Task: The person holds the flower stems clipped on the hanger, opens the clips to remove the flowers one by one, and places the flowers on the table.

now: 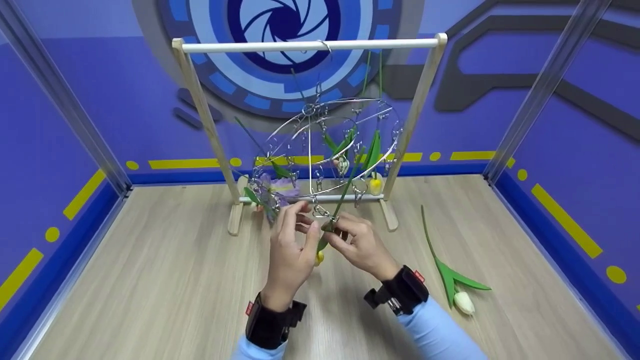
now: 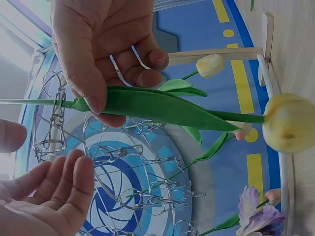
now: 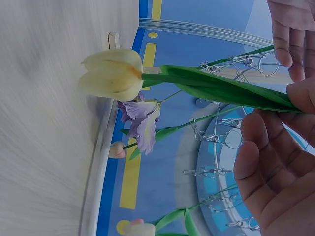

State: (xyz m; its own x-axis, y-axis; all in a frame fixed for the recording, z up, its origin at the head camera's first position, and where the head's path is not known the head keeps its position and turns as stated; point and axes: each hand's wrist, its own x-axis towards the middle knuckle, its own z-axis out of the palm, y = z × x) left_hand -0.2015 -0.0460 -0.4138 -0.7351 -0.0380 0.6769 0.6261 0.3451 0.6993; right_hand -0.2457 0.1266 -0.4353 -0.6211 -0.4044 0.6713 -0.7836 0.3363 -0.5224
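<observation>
at the front of the wooden rack (image 1: pixel 310 46), the left hand (image 1: pixel 290 250) hovers with relaxed, unclenched fingers beside a metal clip (image 1: pixel 320 211) — the right hand (image 1: pixel 360 245) pinches the yellow tulip's green stem (image 1: pixel 345 192) below it. best keep the stem steady and centred in the clip's mouth.

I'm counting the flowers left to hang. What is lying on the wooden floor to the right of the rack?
One white tulip with a green stem lies on the floor, right of the wooden rack. The forearms cover some of the floor near the camera.
</observation>
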